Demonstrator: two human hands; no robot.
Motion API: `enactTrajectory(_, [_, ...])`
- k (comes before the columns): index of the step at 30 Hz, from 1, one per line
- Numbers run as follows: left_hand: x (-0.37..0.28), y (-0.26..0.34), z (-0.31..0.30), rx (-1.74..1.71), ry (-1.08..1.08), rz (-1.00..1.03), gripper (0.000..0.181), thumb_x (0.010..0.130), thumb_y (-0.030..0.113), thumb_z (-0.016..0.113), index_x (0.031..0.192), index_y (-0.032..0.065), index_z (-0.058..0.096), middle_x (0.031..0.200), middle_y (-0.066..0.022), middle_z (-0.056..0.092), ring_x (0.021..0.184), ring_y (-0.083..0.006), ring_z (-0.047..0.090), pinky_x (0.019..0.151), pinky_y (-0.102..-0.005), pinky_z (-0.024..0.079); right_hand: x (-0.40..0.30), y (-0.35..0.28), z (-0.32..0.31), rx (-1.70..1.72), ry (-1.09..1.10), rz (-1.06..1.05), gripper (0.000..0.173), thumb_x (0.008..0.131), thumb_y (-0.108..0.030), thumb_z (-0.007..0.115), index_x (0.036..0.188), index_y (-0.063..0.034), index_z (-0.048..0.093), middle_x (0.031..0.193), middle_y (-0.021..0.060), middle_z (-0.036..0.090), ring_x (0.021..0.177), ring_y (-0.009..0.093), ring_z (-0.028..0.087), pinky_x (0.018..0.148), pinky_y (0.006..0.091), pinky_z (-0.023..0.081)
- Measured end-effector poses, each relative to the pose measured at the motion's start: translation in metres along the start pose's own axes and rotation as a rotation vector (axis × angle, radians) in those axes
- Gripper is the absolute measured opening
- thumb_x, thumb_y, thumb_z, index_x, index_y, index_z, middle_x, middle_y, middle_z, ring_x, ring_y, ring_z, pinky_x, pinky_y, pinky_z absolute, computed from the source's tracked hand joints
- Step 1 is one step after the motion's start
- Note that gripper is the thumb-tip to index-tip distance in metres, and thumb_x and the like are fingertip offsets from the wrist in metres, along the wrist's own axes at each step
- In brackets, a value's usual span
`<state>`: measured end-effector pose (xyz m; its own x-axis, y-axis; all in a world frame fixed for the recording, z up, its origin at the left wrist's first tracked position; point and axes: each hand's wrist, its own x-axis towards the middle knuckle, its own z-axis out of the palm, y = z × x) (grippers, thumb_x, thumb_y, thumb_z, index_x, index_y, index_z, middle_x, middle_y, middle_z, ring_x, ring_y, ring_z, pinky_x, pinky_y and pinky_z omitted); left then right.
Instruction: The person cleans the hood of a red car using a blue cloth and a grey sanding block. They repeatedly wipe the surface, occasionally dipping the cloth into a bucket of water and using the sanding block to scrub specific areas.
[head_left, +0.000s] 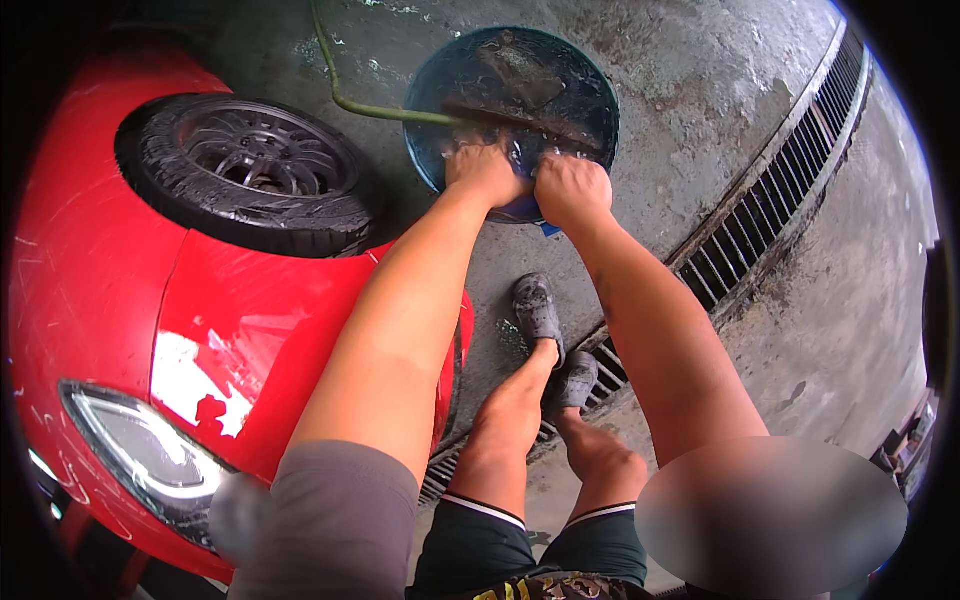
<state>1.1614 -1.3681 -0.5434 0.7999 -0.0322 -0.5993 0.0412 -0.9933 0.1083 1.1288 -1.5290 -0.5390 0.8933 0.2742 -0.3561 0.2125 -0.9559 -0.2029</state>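
Observation:
A round blue bucket (592, 82) of dark water stands on the concrete floor before me. Both my hands are over its near part. My left hand (484, 174) has its fingers curled down at the water, and my right hand (574, 187) is closed like a fist beside it. Something dark and wet lies between and beyond the hands; whether they grip it is hidden. A green hose (375, 111) runs over the bucket's left rim and ends in or behind the dark thing. Brownish matter, perhaps a cloth (525, 71), shows in the water at the far side.
On my left is a red car (247, 300) with a wet front wheel (262, 161) and a headlight (150, 450). A metal drain grate (750, 225) crosses the floor on the right and passes under my feet, which wear grey clogs (538, 307).

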Motion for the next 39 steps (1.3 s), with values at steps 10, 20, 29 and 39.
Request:
enactTrajectory(10, [0.008,0.012,-0.027,0.13,-0.449,0.25,0.06,0.105,0.037,0.062,0.159,0.0111,0.062,0.168,-0.0207,0.056,0.153,-0.0383,0.057,0.127,-0.0509,0.046,0.0,-0.001,-0.008,-0.051,-0.14,-0.017,0.022,0.094,-0.017,0.064,0.094,-0.0096,0.085,0.101,0.0166,0.084,0.1,0.035,0.083,0.088,0.0455,0.061])
enactTrajectory(20, [-0.036,0.019,-0.061,-0.418,-0.065,-0.223,0.057,0.079,0.042,0.094,0.126,0.0109,0.085,0.13,-0.0154,0.082,0.121,-0.0345,0.079,0.105,-0.0466,0.062,-0.038,0.017,-0.038,0.739,0.533,0.002,0.029,0.104,-0.016,0.073,0.132,-0.0178,0.08,0.122,0.0194,0.074,0.118,0.038,0.071,0.103,0.0461,0.056])
enactTrajectory(29, [-0.238,-0.01,-0.177,-1.622,0.706,-0.085,0.036,0.092,0.023,0.091,0.114,-0.0037,0.082,0.094,-0.0078,0.081,0.084,-0.0135,0.071,0.078,-0.0326,0.059,-0.252,0.098,-0.059,1.079,0.472,0.851,0.066,0.099,-0.043,0.088,0.144,0.0023,0.07,0.136,0.0193,0.078,0.112,0.026,0.075,0.096,0.0423,0.062])
enactTrajectory(39, [-0.664,-0.195,-0.291,-0.59,1.604,-0.219,0.037,0.083,0.03,0.096,0.11,0.0132,0.078,0.132,-0.0166,0.066,0.118,-0.0413,0.068,0.101,-0.0507,0.058,-0.586,0.19,-0.06,0.987,0.407,0.939,0.105,0.077,0.007,0.092,0.17,0.0025,0.042,0.164,0.0229,0.058,0.139,0.033,0.064,0.117,0.0474,0.054])
